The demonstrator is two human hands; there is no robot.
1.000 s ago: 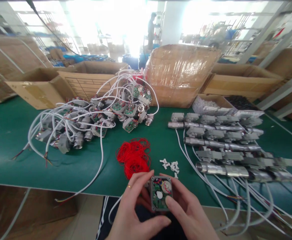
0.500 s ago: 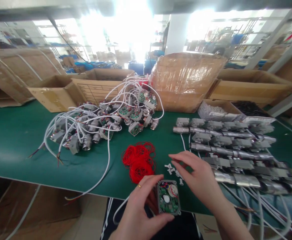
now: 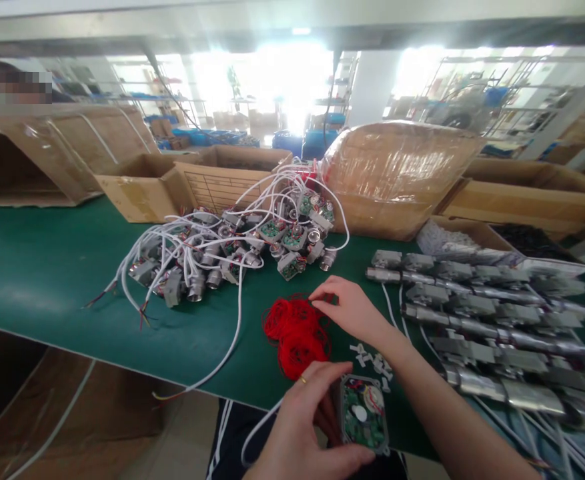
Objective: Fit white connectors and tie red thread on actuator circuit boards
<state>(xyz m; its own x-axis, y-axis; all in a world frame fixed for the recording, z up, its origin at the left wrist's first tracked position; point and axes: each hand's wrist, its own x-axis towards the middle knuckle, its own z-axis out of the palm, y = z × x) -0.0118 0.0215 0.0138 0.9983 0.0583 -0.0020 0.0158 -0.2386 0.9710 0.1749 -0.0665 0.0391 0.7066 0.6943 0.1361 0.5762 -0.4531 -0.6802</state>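
Observation:
My left hand is closed around a small grey housing near the table's front edge. The housing's open face is turned up and shows a green circuit board, coloured wires and round white parts. A pile of thin red loops lies on the table just beyond that hand. At the pile's upper right edge, my right hand pinches a thin red loop between thumb and forefinger. Small white plastic pieces are scattered under my right forearm.
Grey-and-metal units with white cables are heaped at the back left. More units lie in rows at the right. Cardboard boxes and a plastic-wrapped carton line the back. A person is at the far left.
My right hand has moved away from beside the white pieces, leftward and farther out to the red loops, and pinches there. My left hand still holds the housing. The whole view has shifted.

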